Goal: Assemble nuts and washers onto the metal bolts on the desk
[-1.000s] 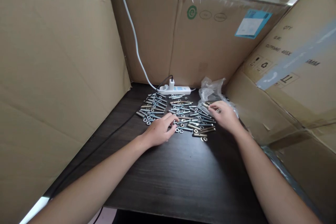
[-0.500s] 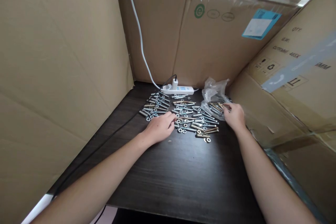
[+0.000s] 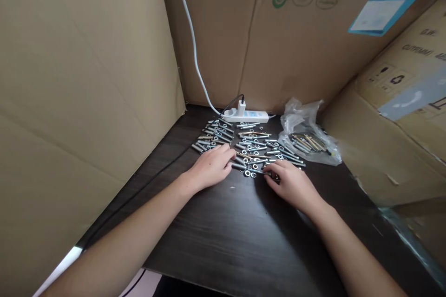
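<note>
Several metal bolts point(image 3: 253, 143), with sleeves and washers point(image 3: 247, 173) among them, lie in rough rows on a dark wooden table point(image 3: 223, 222). My left hand point(image 3: 212, 165) rests at the near left edge of these rows. Its fingers are curled, thumb close to the index finger, by the ends of some bolts; what they pinch, if anything, is hidden. At the near right end, my right hand point(image 3: 291, 182) bends thumb and fingers together over small metal parts, covering them. Beyond it, a clear plastic bag point(image 3: 299, 116) lies open-mouthed with more bolts point(image 3: 308, 143) in it.
A white power strip point(image 3: 249, 116) with a plugged-in charger point(image 3: 241, 108) sits behind the rows. A white cable point(image 3: 191, 32) rises from it, and a black cable point(image 3: 153, 177) crosses the table on the left. Cardboard walls point(image 3: 216, 32) enclose the back and both sides.
My right hand has left the plastic bag and come left and nearer, onto the near right end of the rows. My left hand stays almost in place. The view has shifted slightly.
</note>
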The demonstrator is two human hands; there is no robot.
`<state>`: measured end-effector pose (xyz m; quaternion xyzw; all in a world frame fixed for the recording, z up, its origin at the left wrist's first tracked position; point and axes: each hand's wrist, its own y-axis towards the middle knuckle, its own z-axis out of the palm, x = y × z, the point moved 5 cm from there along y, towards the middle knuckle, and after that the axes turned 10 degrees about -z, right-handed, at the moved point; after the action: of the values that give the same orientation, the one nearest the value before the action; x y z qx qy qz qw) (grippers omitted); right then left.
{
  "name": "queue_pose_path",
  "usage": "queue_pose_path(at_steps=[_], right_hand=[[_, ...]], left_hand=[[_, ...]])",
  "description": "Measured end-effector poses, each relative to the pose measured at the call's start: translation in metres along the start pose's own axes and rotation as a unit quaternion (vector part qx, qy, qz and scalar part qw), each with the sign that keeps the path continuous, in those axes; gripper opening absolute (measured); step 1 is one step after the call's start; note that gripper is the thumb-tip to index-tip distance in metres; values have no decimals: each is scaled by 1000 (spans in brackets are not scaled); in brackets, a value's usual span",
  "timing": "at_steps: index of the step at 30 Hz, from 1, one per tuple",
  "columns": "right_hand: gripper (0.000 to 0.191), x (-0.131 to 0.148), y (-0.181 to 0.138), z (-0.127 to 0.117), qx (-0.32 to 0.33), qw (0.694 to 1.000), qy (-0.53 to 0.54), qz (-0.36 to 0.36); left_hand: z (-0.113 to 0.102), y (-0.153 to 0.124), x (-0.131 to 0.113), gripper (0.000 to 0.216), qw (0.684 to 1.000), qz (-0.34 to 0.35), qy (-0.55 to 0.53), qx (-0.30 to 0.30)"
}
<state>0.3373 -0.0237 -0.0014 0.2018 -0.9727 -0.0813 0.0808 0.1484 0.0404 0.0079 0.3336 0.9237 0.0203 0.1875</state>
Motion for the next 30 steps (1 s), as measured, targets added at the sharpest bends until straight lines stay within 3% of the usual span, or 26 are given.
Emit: queue_pose_path(at_steps=[7, 13, 24, 30], right_hand=[[15, 0, 3, 11, 0, 1000, -24, 9], [8, 2, 5, 6, -66, 998, -21, 11], [9, 4, -3, -15, -234, 967, 105, -13], [9, 7, -8, -7, -242, 951, 193, 8]], left_hand=[[10, 1, -1, 9, 999, 10, 41, 5], [14, 3, -7, 6, 999, 15, 22, -23], [-16, -7, -23, 10, 976, 79, -145, -146], [-16, -11, -22, 10, 958, 85, -210, -178]])
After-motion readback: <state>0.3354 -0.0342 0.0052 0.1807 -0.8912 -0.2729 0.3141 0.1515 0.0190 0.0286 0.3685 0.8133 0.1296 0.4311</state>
